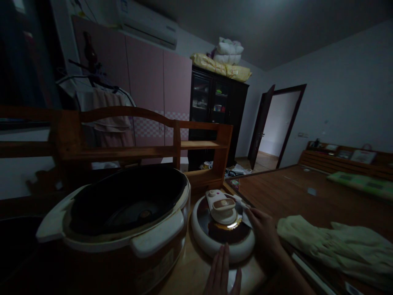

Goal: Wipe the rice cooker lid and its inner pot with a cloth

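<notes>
A round cooker lid [199,237], with a cream rim, brown glossy centre and raised handle, lies on the wooden surface. My left hand [220,272] rests its outstretched fingers against the near edge of the rim. At the lid's right side, my right hand [263,229] pinches a white wipe [245,215], which looks like tissue or thin cloth and is pressed against the lid. To the left stands a large electric cooker [161,235] without its lid, its dark inside showing and white side handles sticking out.
A wooden shelf rail [129,153] runs behind the cooker. Right of the lid, a pale green cloth [331,241] lies crumpled on a wide brown surface [276,192]. Farther back are pink cupboards [147,82], a dark cabinet [221,98] and an open door [262,123].
</notes>
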### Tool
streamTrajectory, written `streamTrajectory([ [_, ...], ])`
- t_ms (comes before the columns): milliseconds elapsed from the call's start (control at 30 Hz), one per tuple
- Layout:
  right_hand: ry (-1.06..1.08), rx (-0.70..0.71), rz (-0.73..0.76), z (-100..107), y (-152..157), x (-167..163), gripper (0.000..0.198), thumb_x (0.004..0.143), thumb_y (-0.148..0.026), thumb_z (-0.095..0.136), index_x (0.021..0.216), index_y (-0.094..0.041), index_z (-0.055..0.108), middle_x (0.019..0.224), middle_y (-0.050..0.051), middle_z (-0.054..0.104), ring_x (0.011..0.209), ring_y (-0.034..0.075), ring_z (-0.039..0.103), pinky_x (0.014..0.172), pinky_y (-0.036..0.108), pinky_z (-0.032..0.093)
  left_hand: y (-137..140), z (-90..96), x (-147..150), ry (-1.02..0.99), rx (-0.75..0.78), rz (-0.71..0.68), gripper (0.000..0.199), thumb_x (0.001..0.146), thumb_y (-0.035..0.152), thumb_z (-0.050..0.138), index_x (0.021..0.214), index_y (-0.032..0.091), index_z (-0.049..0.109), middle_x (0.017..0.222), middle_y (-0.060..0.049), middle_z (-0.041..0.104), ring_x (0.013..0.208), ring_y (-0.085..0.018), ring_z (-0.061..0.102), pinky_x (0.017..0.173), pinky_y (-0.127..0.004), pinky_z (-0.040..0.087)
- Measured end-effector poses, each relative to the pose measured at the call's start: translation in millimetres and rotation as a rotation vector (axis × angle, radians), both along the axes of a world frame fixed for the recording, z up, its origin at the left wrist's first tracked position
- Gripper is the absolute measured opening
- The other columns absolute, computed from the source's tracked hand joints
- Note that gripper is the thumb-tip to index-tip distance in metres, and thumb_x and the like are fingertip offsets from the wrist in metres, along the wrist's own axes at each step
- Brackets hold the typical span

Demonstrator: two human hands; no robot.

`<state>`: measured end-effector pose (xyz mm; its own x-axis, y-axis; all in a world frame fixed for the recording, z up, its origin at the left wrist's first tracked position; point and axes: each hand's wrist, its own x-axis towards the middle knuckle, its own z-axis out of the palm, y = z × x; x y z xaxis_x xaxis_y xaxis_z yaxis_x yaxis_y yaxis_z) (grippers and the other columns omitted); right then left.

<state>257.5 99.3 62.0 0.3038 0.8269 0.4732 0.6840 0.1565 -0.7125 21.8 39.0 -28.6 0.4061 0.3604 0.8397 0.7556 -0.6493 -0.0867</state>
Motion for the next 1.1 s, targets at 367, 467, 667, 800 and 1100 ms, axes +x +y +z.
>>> streamTrajectory([
  [367, -0.019, -0.033, 0.241, 3.1, 41.9, 7.1, 0.044, 0.088, -0.051, 0.053, 0.114, -0.02, 0.071, 0.12, 0.006, 0.066, 0.112, 0.029, 0.062, 0.097, 0.037, 0.047, 6.1, -7.9, 1.1, -0.018, 0.07, -0.035, 0.051, 0.079, 0.028, 0.068, 0.127, 0.023, 0.054, 0.144, -0.011, 0.046, 0.128, -0.026, 0.048, 0.104, -0.036, 0.044],
  [467, -0.017, -0.027, 0.287, 0.8, 28.9, 4.8, 0.039, 0.09, -0.048, 0.053, 0.118, -0.024, 0.068, 0.124, 0.004, 0.064, 0.115, 0.027, 0.06, 0.1, 0.037, 0.044, 8.1, -14.0, 6.0, -0.049, 0.095, -0.042, 0.05, 0.077, 0.03, 0.07, 0.125, 0.023, 0.055, 0.145, -0.013, 0.044, 0.126, -0.027, 0.049, 0.1, -0.037, 0.047],
  [667, -0.013, 0.033, 0.262, -9.1, 7.0, -0.9, 0.035, 0.093, -0.042, 0.053, 0.124, -0.029, 0.064, 0.127, 0.003, 0.063, 0.12, 0.026, 0.056, 0.104, 0.04, 0.041, 8.2, -14.8, 6.8, -0.08, 0.09, -0.046, 0.046, 0.078, 0.03, 0.069, 0.121, 0.02, 0.056, 0.142, -0.016, 0.046, 0.126, -0.028, 0.05, 0.096, -0.036, 0.05],
  [800, -0.019, 0.049, 0.224, -15.0, -1.6, -0.5, 0.035, 0.094, -0.041, 0.051, 0.126, -0.03, 0.062, 0.129, 0.003, 0.061, 0.122, 0.027, 0.054, 0.106, 0.042, 0.04, 6.3, -8.2, 1.0, -0.031, 0.068, -0.051, 0.048, 0.079, 0.028, 0.066, 0.126, 0.021, 0.054, 0.142, -0.015, 0.047, 0.127, -0.026, 0.049, 0.098, -0.036, 0.049],
  [1100, 0.023, -0.002, 0.244, -18.7, -34.2, 7.4, 0.037, 0.095, -0.04, 0.05, 0.13, -0.029, 0.058, 0.135, 0.003, 0.056, 0.127, 0.027, 0.05, 0.108, 0.042, 0.038, 4.2, 0.3, -1.7, -0.01, 0.113, -0.035, 0.048, 0.08, 0.029, 0.067, 0.126, 0.023, 0.054, 0.143, -0.012, 0.047, 0.125, -0.025, 0.051, 0.103, -0.036, 0.045],
])
